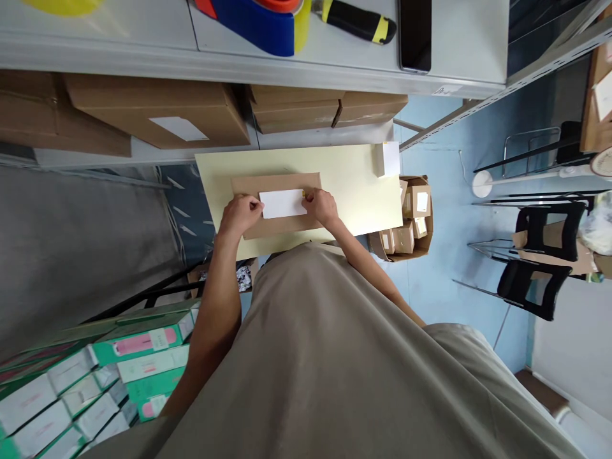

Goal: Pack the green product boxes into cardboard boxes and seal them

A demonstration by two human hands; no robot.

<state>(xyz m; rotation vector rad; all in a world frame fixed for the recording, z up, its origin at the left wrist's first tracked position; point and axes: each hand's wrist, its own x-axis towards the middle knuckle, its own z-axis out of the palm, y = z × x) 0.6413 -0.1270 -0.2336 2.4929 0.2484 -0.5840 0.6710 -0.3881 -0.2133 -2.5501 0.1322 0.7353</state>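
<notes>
We seem to be at the placing step: at the frame's centre, our left hand (238, 215) and right hand (322, 205) pinch opposite ends of the white piece (282, 204) on the brown cardboard (275, 183). Next, we judge, straight alignment and even pressure are needed.

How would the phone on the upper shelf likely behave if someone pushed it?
The phone would probably slide as one stiff piece, being a flat slab. Its glossy dark face suggests slippery handling. Lying flat, it seems unlikely to roll, but its near end is at the front edge of the shelf, so it might tip off.
</notes>
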